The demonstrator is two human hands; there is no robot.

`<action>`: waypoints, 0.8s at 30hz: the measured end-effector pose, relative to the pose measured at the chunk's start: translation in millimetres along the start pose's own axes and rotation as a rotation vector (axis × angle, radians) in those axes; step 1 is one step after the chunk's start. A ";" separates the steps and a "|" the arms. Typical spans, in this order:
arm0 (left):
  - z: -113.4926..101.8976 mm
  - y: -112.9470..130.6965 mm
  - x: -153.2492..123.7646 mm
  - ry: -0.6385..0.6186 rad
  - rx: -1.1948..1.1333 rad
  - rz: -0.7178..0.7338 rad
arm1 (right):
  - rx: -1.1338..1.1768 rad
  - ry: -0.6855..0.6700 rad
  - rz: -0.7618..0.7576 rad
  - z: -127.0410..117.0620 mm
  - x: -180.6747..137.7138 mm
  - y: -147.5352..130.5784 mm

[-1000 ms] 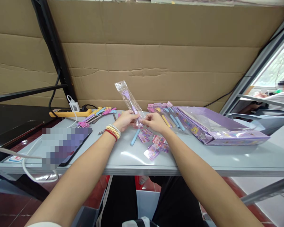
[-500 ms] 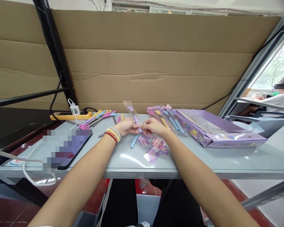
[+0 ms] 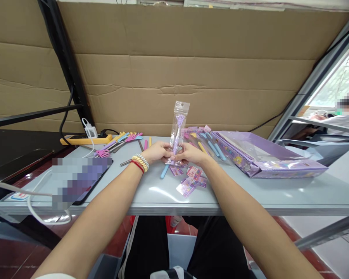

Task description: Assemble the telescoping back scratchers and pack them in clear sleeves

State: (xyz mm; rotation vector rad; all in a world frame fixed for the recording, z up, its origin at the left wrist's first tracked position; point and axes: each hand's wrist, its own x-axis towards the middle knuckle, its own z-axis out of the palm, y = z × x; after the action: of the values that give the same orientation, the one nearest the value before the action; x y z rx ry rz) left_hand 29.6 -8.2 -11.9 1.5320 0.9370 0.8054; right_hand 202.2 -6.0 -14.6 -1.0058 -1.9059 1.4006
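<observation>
A purple back scratcher (image 3: 179, 122) with a hand-shaped head stands upright inside a clear plastic bag (image 3: 181, 106). My left hand (image 3: 159, 152) grips the lower part of the bag from the left, fingers closed. From the right, my right hand (image 3: 189, 153) pinches the same lower end. Below my hands, a blue handle (image 3: 164, 171) and several small printed cards (image 3: 187, 186) lie on the table. Right of my right hand are several bagged back scratchers (image 3: 212, 147). Loose back scratchers (image 3: 130, 136) in several colours lie beyond my left hand.
An open purple box (image 3: 279, 170) stands on the right of the grey table (image 3: 250, 197). At left are a phone (image 3: 88, 182), white cables and a yellow power strip (image 3: 84, 139). A cardboard wall (image 3: 206, 73) closes off the back. Another person sits far right.
The bagged purple back scratcher has swung from leaning left and low to upright, its head raised. My hands have shifted slightly and both still hold its lower end.
</observation>
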 end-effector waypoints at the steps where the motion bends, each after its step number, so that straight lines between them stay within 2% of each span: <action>1: -0.4 0.2 -0.3 0.004 0.016 0.019 | 0.012 -0.006 -0.017 0.7 -0.3 -0.2; 6: -0.1 1.3 -0.1 0.039 -0.013 0.097 | 0.026 0.029 -0.107 0.5 -2.2 -2.3; 12: -1.5 2.2 4.6 0.195 -0.175 0.156 | 0.087 0.107 -0.187 -8.1 2.7 1.5; 16: -4.6 2.8 5.4 0.254 -0.193 0.173 | 0.117 0.243 -0.173 -9.2 6.0 2.4; 19: -4.9 2.5 4.2 0.211 -0.150 0.150 | 0.073 0.242 -0.141 -7.1 3.9 -0.9; 24: -3.1 1.9 1.8 0.061 -0.081 0.152 | 0.043 0.208 -0.134 -3.1 -1.7 -7.3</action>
State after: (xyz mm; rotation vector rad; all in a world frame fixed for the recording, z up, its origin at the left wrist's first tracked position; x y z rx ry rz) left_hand 27.9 -5.3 -9.6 1.5285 0.8295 0.9913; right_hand 203.9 -6.9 -6.8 -0.9457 -1.7496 1.2076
